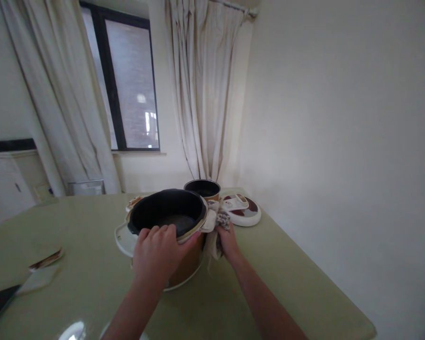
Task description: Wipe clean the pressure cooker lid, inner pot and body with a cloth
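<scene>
A rice cooker body [186, 270] with a brown side and a dark, open interior stands on the table, tilted slightly. My left hand [157, 252] grips its near rim, the fingers hooked over the inside edge. Against the cooker's right side, my right hand [228, 241] is closed around a crumpled, patterned cloth [217, 226]. Behind the cooker sits a dark-lined inner pot [202, 188]. To the right of that pot lies a round white and brown lid [246, 213] with a control panel on top.
The pale green table [269, 283] meets a white wall on the right. At the left lie a dark flat object [0, 302] and a small brown-and-white piece [46, 259]. A shiny item [73, 330] shows at the near edge. Curtains [201, 85] hang beside the window.
</scene>
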`<state>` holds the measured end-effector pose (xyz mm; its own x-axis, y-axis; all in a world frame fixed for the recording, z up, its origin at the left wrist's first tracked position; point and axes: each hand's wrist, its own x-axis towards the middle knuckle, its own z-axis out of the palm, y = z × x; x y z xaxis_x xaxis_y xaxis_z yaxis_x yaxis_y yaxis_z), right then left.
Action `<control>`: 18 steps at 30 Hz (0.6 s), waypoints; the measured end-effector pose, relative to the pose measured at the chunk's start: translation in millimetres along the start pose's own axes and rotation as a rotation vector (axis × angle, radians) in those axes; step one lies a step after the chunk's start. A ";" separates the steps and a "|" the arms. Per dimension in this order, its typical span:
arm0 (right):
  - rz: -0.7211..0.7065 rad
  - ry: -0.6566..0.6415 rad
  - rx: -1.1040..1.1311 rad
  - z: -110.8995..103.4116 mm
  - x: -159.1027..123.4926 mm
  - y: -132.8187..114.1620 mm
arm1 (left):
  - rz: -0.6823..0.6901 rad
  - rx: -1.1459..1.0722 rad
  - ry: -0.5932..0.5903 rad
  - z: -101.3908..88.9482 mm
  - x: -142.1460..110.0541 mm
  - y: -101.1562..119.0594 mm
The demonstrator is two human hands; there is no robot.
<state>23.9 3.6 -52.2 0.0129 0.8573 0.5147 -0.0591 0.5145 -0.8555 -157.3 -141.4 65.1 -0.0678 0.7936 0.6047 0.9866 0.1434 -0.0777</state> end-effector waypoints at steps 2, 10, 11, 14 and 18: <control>0.022 -0.001 0.013 5.3 6.1 0.8 | -0.034 0.007 -0.011 -2.7 1.6 8.3; 0.113 -0.071 -0.013 -3.3 -38.9 32.5 | 0.044 -0.135 -0.059 -14.3 4.4 3.2; 0.116 -0.071 -0.017 -5.0 -39.5 32.9 | 0.092 -0.182 -0.068 -16.6 5.9 -6.9; 0.120 -0.020 -0.005 -2.7 -31.4 31.7 | 0.256 -0.348 -0.112 -17.7 12.5 -51.7; 0.098 0.108 0.032 10.9 -18.4 29.7 | 0.307 -0.495 -0.061 0.2 15.0 -109.4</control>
<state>11.0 2.9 -86.5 0.1124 0.9013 0.4182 -0.0971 0.4289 -0.8981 -266.3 -145.0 82.5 0.2378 0.7901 0.5650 0.9134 -0.3797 0.1465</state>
